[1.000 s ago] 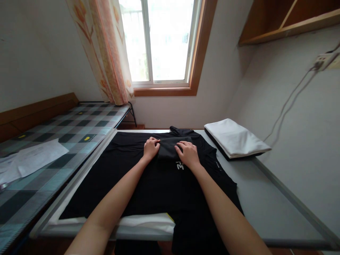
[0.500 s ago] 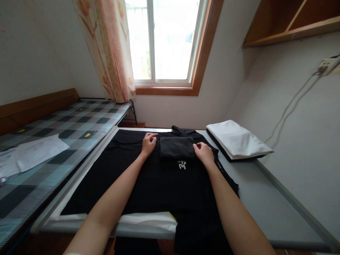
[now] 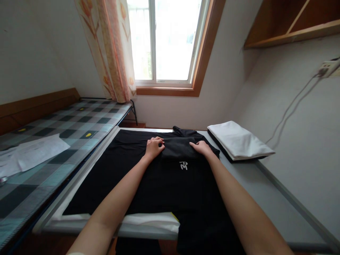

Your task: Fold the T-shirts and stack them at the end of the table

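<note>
One dark bundle (image 3: pixel 176 148) is folded and lies on the far part of the black shirt (image 3: pixel 164 191), which is spread, not folded. My left hand (image 3: pixel 154 148) has curled fingers, pinching the bundle's left end. My right hand (image 3: pixel 203 148) touches its right end; whether it grips, I cannot tell. Right of the shirt lies a folded white cloth (image 3: pixel 239 138).

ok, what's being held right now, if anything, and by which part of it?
The folded black cloth: the left hand's fingers grip its left end. The right hand is at its right end, grip unclear.
</note>
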